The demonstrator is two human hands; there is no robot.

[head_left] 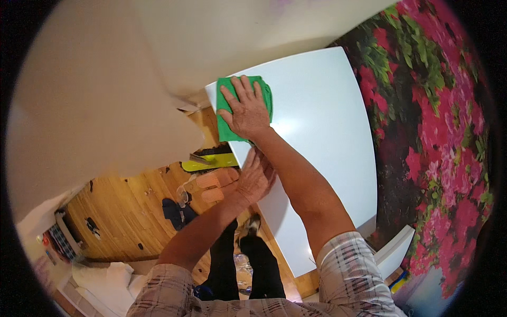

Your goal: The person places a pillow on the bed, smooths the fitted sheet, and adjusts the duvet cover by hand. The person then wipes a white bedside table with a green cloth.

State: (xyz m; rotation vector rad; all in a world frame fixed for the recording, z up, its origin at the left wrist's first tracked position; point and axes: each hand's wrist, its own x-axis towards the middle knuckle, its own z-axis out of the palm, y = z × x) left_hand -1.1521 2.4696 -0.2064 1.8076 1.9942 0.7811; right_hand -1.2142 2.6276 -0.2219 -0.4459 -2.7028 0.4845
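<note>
My right hand lies flat with its fingers spread on a folded green cloth. The cloth rests at the far left corner of a glossy white tabletop and slightly overlaps its edge. Lower down, my left hand rests against the table's left edge. Its visible fingers are stretched out, and part of the hand is hidden behind my right forearm. No object shows in the left hand.
A pale wall borders the table's far side; a flowered dark panel stands to its right. On the wooden floor are orange slippers, a yellow-green flat object and scattered small items. A white drawer-like piece sits at lower right.
</note>
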